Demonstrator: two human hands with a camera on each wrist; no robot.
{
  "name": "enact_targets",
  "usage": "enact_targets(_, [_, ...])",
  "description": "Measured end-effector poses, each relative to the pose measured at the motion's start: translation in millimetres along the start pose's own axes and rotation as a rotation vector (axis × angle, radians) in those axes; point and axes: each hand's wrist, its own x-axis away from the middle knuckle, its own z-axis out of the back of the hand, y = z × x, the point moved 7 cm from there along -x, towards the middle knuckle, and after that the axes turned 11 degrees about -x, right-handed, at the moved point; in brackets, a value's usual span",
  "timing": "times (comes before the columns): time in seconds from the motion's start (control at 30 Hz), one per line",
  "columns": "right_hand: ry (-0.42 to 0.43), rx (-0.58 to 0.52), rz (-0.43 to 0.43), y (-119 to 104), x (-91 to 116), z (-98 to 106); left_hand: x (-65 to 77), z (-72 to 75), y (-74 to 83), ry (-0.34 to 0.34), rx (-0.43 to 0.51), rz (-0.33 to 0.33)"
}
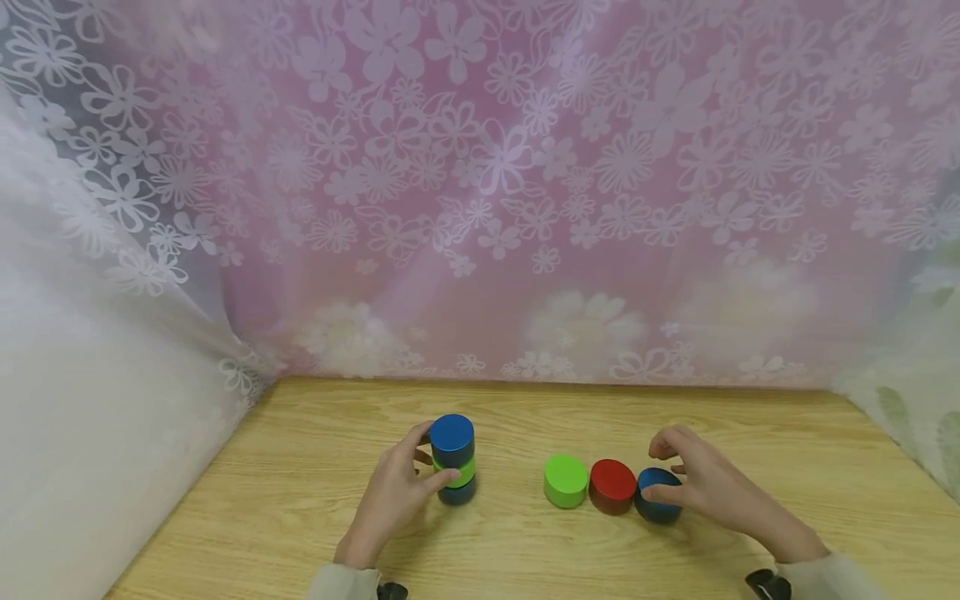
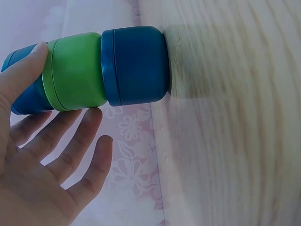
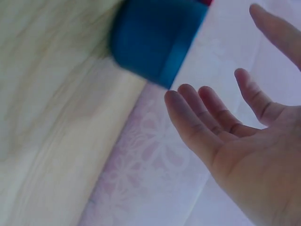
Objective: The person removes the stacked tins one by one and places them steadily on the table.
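Observation:
On the left of the table, three small round lidded tins stand stacked: a blue tin on top, a green tin in the middle and another blue tin at the bottom. My left hand holds this stack, its thumb across the seam between the upper two tins, its fingers behind. Over on the right, my right hand is at a single blue tin, fingers spread with nothing between them. In the right wrist view the fingertips are just beyond that tin's lid edge.
A red tin and a green tin form a row with the single blue one, right of the stack. The wooden table ends at a pink flowered curtain; pale curtain hangs along the left side.

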Motion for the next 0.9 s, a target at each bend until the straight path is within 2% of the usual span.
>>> enact_targets(0.17, [0.067, -0.037, -0.009, -15, -12, -3, 0.6, -0.6, 1.4, 0.001, -0.016, -0.026])
enact_targets(0.3, [0.112, -0.062, 0.026, -27, -22, -6, 1.7, -2.1, 0.5, -0.012, -0.022, -0.044])
enact_targets(0.73, [0.171, -0.131, 0.104, -56, -47, -24, 4.0, -12.5, -6.5, -0.142, 0.033, 0.017])
enact_targets(0.9, [0.167, -0.180, 0.093, -60, -53, -36, 6.6, -14.4, -10.1, -0.172, 0.041, 0.046])
